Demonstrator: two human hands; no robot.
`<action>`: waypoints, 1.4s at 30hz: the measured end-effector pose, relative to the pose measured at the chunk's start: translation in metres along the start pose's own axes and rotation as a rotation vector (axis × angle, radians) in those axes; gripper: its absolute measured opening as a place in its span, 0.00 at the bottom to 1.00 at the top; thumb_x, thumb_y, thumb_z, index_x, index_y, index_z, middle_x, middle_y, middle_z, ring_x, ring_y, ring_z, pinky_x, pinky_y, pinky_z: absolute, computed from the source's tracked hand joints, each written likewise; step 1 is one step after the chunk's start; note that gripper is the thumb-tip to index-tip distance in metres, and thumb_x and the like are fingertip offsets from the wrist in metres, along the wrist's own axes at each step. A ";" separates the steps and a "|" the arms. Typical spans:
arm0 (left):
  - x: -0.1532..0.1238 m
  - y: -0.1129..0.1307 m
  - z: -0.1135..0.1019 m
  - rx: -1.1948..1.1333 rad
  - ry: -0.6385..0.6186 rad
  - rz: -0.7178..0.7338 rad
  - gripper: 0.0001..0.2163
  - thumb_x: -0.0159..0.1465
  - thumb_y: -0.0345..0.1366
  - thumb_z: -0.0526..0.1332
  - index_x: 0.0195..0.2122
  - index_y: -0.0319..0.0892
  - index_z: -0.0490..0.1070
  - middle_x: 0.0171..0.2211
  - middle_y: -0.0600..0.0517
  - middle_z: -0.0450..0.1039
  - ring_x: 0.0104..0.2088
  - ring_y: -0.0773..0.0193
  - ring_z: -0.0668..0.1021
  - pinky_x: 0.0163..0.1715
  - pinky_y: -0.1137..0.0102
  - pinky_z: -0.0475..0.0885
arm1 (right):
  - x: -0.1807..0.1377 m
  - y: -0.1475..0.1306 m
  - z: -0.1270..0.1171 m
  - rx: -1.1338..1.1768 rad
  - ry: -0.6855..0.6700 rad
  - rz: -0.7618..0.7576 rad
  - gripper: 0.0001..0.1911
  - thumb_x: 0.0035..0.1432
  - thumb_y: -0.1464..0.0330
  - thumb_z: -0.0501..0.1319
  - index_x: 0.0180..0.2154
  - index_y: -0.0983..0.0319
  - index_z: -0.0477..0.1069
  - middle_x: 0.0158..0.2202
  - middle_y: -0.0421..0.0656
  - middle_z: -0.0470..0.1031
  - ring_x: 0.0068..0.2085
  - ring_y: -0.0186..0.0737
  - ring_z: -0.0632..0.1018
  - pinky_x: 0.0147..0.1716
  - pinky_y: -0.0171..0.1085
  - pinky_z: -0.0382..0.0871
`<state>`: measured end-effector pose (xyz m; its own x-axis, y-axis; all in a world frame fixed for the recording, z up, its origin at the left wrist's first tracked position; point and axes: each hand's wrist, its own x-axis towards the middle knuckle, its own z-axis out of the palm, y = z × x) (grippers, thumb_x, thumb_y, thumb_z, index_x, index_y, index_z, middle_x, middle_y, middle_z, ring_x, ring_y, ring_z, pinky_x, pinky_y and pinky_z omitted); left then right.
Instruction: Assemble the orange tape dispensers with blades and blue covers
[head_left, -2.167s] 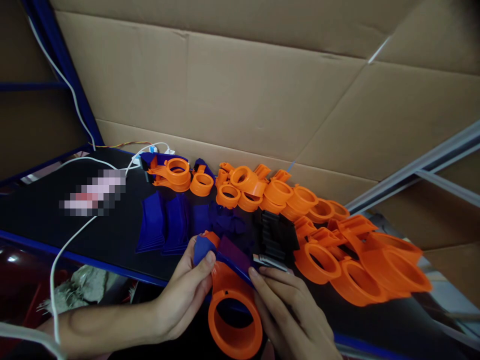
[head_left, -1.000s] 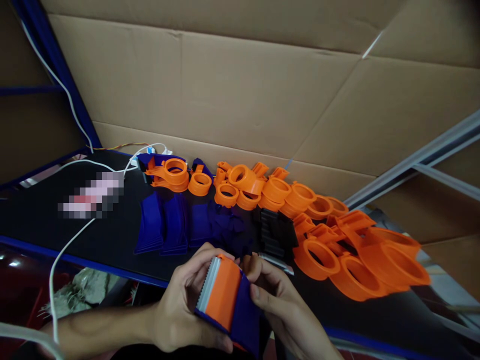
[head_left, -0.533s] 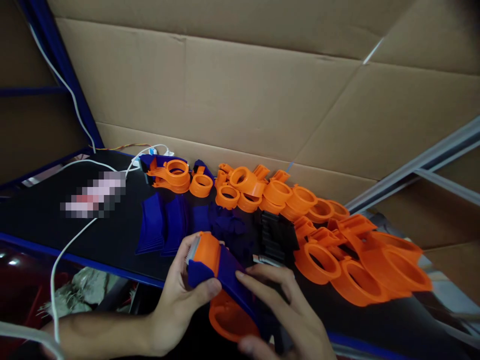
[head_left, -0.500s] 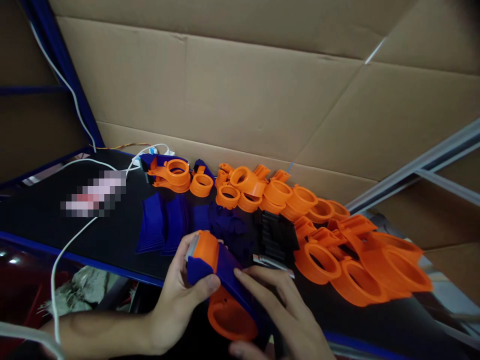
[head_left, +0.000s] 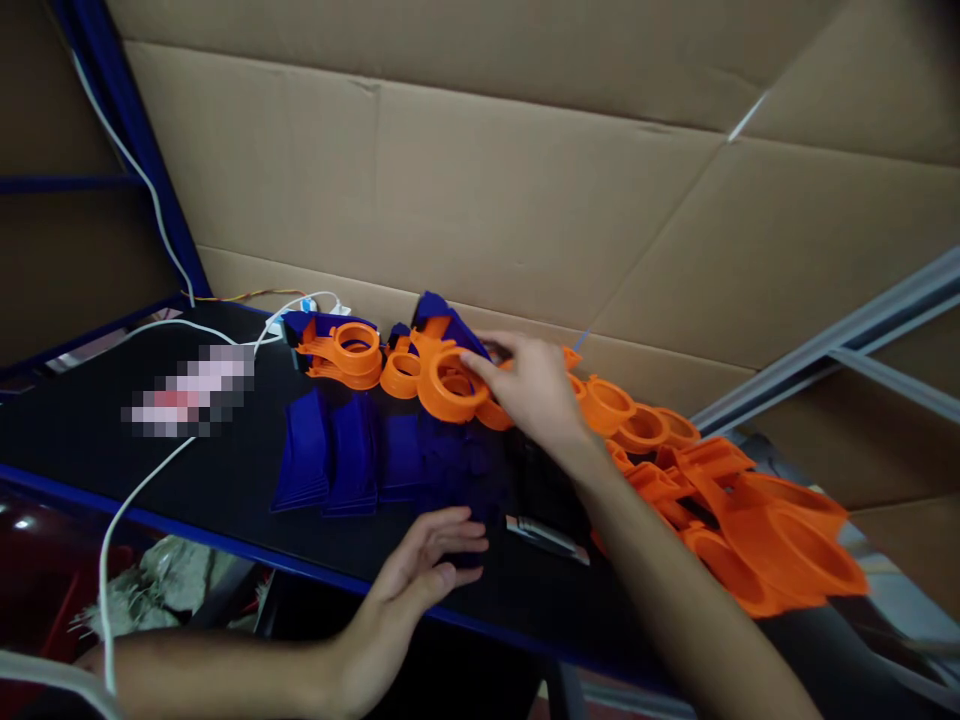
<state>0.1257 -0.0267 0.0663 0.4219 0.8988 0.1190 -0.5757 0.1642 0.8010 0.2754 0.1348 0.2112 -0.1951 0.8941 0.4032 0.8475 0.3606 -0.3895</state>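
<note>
Orange dispenser is gripped by the curled right hand, beyond the empty, half-spread left hand.

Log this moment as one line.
right hand: holding orange-and-blue dispenser beside orange parts | left hand: open, holding nothing, near front of table

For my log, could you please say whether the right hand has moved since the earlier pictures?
Yes, the right hand has moved forward, closer to the upright cardboard wall.
</note>
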 end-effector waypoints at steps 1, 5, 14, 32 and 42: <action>0.000 -0.001 -0.001 0.032 -0.028 -0.023 0.19 0.68 0.41 0.60 0.60 0.49 0.68 0.58 0.44 0.71 0.61 0.49 0.70 0.61 0.47 0.63 | 0.019 -0.003 0.011 -0.010 -0.013 0.000 0.17 0.62 0.63 0.64 0.51 0.61 0.79 0.43 0.46 0.83 0.41 0.44 0.81 0.45 0.40 0.71; -0.001 0.004 -0.001 0.138 -0.092 -0.075 0.15 0.68 0.39 0.62 0.55 0.47 0.71 0.54 0.44 0.73 0.57 0.51 0.73 0.59 0.50 0.65 | 0.073 -0.011 0.055 -0.058 -0.080 0.021 0.14 0.64 0.62 0.63 0.46 0.63 0.81 0.41 0.46 0.83 0.42 0.44 0.81 0.42 0.37 0.71; -0.002 0.010 0.005 0.277 -0.105 -0.144 0.14 0.68 0.44 0.61 0.50 0.43 0.73 0.49 0.45 0.74 0.51 0.54 0.75 0.56 0.55 0.66 | 0.086 -0.004 0.094 -0.234 -0.158 0.035 0.16 0.67 0.59 0.60 0.48 0.65 0.74 0.48 0.48 0.78 0.48 0.44 0.79 0.49 0.48 0.73; 0.001 0.008 -0.002 0.343 -0.192 -0.172 0.12 0.68 0.42 0.60 0.49 0.44 0.73 0.47 0.46 0.74 0.50 0.56 0.74 0.53 0.60 0.66 | 0.079 -0.016 0.092 -0.293 -0.170 -0.042 0.24 0.67 0.58 0.58 0.60 0.60 0.69 0.54 0.56 0.78 0.54 0.54 0.78 0.49 0.43 0.70; 0.001 0.009 -0.002 0.384 -0.197 -0.185 0.12 0.69 0.41 0.59 0.49 0.43 0.73 0.46 0.47 0.74 0.49 0.56 0.74 0.53 0.60 0.65 | 0.079 -0.023 0.094 -0.309 -0.192 -0.052 0.22 0.68 0.58 0.56 0.56 0.62 0.74 0.52 0.55 0.79 0.53 0.54 0.79 0.48 0.45 0.71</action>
<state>0.1198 -0.0240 0.0725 0.6389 0.7686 0.0334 -0.1937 0.1186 0.9739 0.1943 0.2220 0.1736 -0.3064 0.9206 0.2421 0.9372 0.3363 -0.0924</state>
